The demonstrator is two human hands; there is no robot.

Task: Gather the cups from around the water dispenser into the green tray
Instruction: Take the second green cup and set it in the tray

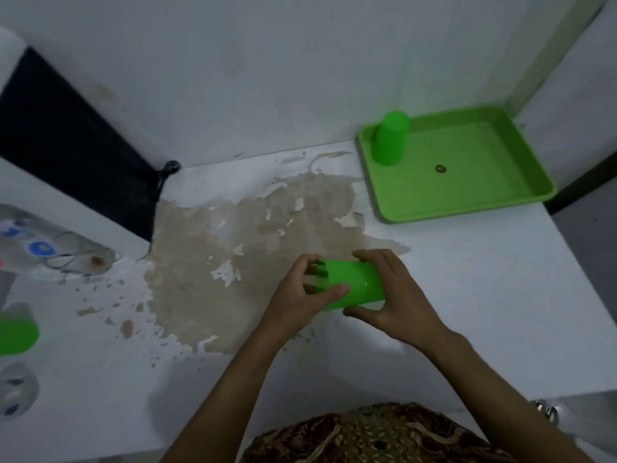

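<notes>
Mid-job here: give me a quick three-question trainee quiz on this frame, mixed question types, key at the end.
1. True or false: a cup already stands upside down in the tray.
2. How does the held cup lie? A) upright B) on its side C) inside the tray
3. Fill in: the held cup is gripped by ____ hands.

Key:
1. True; it stands at the tray's far left corner.
2. B; its open mouth faces the left hand, its base the right hand.
3. Both.
</notes>
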